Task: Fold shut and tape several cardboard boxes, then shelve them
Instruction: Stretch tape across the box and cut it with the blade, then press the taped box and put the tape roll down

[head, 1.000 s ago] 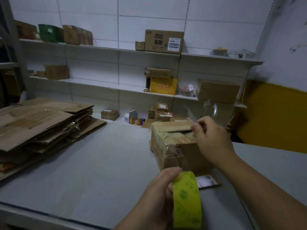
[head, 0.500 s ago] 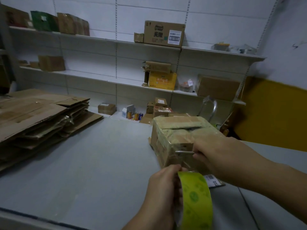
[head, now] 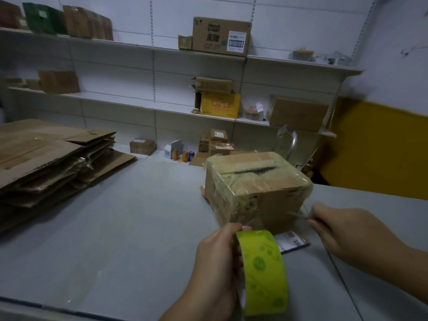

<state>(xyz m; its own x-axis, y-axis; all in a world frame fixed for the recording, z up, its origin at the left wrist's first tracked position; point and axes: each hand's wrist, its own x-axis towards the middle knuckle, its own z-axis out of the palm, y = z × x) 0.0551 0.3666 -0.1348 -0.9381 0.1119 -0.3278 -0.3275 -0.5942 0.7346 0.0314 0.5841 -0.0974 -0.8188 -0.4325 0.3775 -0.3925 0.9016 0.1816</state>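
Grey counter (head: 115,228): taped box (head: 266,181) ctr. My L grip (head: 215,267) holds green tape roll (head: 264,269); R grip (head: 347,230) pinches thin tool (head: 304,216) beside box.

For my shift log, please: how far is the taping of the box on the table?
Done: box folded shut, tape across its top. In hand: left hand holds the green tape roll, its strip joined to the box front; right hand pinches a thin tool beside that strip, probably to cut. Left: cutting, shelving, and the flattened cartons.
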